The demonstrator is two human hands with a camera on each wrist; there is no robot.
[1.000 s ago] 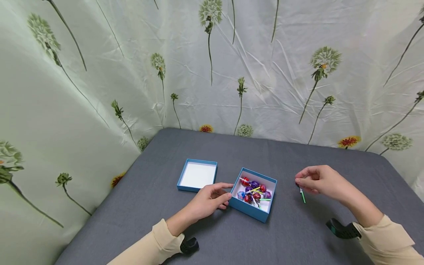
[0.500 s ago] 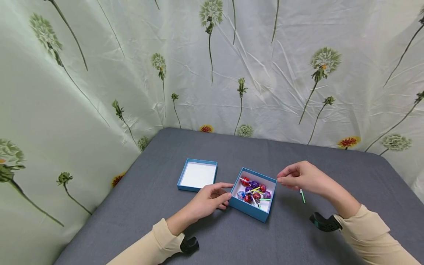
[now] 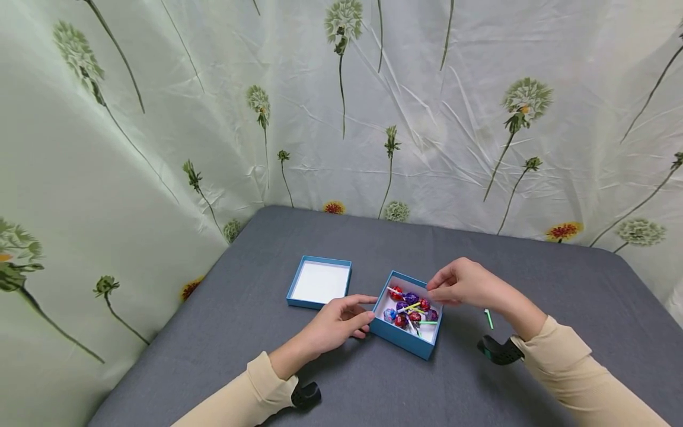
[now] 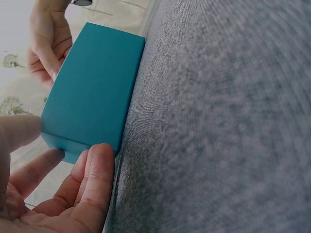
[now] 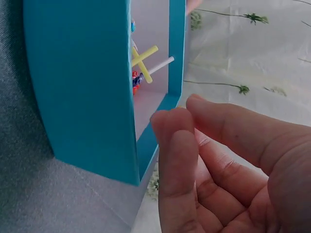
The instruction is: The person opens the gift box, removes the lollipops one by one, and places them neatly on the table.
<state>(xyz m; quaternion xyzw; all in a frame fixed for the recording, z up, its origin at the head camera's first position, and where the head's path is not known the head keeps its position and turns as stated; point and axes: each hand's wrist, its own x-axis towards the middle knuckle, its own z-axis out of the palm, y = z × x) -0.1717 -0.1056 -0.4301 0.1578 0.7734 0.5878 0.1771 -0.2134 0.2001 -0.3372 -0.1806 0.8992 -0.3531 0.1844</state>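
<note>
Well in from the worktop's [image 3: 240, 332] far edge sat an open blue cardboard box [image 3: 400, 338] of shiny-wrapped round lollipops [image 3: 415, 317], steadied by the spread left hand [image 3: 338, 323]. The right hand [image 3: 466, 287] had its fingertips drawn together at the rim; whether they pinched anything could not be told. Filling seemed underway; next likely called for parting those fingers over the box, then collecting the green stick [image 3: 489, 320] toward the worktop's right edge.

- Shows a table [image 3: 384, 385] under dark grey cloth, rounded at both far corners.
- Bears a shallow blue lid [image 3: 320, 282], hollow side up, nearest the far left corner.
- Holds a deeper blue box [image 3: 402, 340], farther from the far edge.
- Carries a green stick [image 3: 489, 321], toward the right edge.
</note>
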